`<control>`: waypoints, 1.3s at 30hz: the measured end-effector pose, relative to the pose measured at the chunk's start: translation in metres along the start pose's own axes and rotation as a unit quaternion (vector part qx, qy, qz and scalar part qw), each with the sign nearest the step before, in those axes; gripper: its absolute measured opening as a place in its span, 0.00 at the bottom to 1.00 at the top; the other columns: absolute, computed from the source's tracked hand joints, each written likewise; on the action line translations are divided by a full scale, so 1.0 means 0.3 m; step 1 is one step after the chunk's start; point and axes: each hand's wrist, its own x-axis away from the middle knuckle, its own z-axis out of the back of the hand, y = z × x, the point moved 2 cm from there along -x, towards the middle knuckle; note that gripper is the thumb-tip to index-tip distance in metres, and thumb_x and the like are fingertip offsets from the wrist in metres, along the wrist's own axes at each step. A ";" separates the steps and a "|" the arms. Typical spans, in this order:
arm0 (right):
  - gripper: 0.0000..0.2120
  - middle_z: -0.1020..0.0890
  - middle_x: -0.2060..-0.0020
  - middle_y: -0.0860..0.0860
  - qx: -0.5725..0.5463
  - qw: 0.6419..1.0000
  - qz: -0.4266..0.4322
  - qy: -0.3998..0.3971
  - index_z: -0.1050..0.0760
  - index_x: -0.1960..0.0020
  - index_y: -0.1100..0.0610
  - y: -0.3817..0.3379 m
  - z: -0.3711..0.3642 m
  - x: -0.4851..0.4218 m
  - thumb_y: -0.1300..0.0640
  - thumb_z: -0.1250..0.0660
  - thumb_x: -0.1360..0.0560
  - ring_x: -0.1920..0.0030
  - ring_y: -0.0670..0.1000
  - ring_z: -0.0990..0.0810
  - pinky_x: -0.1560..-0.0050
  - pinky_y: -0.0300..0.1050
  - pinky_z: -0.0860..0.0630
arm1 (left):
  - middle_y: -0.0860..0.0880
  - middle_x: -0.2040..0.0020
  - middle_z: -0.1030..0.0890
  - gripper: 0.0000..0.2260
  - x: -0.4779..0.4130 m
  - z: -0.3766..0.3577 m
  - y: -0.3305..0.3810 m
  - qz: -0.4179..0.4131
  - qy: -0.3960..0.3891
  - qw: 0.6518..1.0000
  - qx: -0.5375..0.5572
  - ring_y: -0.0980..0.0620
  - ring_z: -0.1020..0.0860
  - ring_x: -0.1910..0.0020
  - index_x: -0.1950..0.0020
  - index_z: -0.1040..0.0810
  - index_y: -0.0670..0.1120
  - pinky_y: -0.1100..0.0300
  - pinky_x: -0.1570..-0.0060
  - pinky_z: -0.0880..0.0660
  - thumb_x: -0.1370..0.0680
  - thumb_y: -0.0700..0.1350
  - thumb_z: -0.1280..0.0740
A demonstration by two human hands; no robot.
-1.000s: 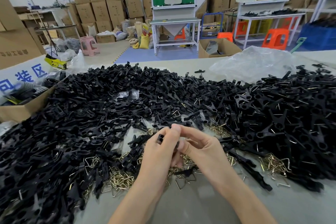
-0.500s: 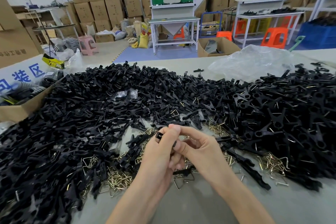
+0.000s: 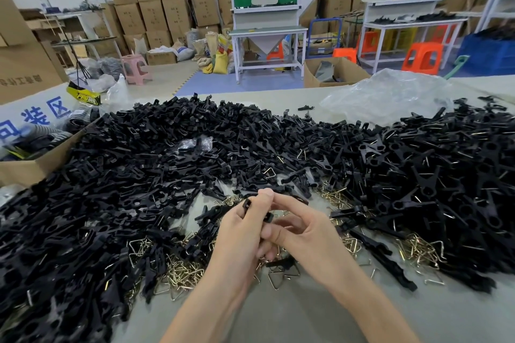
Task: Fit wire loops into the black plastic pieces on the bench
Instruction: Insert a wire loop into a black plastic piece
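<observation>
One black piece [image 3: 247, 203] stays pinched in my left hand [image 3: 242, 235], right hand [image 3: 308, 234] close against it, grip unclear. Its loop probably isn't seated yet.

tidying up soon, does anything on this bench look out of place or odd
Mostly no. A small clear plastic bag lies among the black pieces, and one stray piece sits alone on the bare bench beyond the heap. Nothing looks damaged.
</observation>
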 end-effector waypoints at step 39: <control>0.10 0.13 0.57 0.49 0.104 0.977 -0.013 0.184 0.20 0.40 0.46 0.027 0.098 -0.008 0.54 0.38 0.17 0.60 0.51 0.15 0.60 0.40 0.18 | 0.53 0.45 0.19 0.13 -0.046 0.182 0.024 -0.159 0.187 0.709 -0.661 0.51 0.26 0.45 0.39 0.22 0.52 0.56 0.48 0.27 0.17 0.53 0.41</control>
